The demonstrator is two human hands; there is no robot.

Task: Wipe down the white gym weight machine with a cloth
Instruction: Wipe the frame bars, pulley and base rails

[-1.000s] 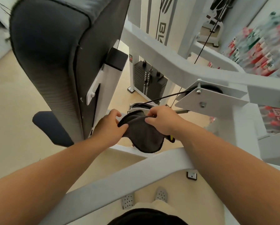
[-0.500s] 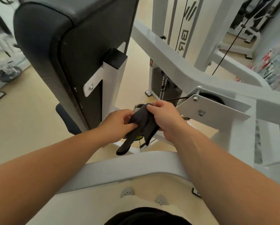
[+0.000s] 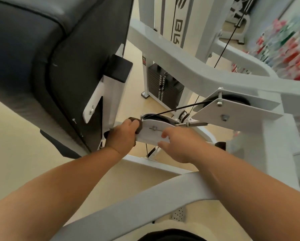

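The white gym weight machine (image 3: 180, 60) fills the view, with a low white pulley plate (image 3: 152, 132) at the centre. My left hand (image 3: 123, 136) grips a bunched dark cloth (image 3: 139, 126) and holds it against the plate's left end. Most of the cloth is hidden under the fingers. My right hand (image 3: 177, 145) holds the plate's near right edge, fingers on top and thumb on the near edge.
A large black padded backrest (image 3: 46, 63) rises close on the left. A black weight stack (image 3: 163, 87) stands behind the plate. A second white pulley bracket (image 3: 232, 110) and black cable lie to the right. A white frame bar (image 3: 128, 206) crosses below my arms.
Both hands held the cloth between them before. Now my left hand alone has it, bunched and moved down onto the pulley plate, and my right hand has let go and taken the plate's edge.
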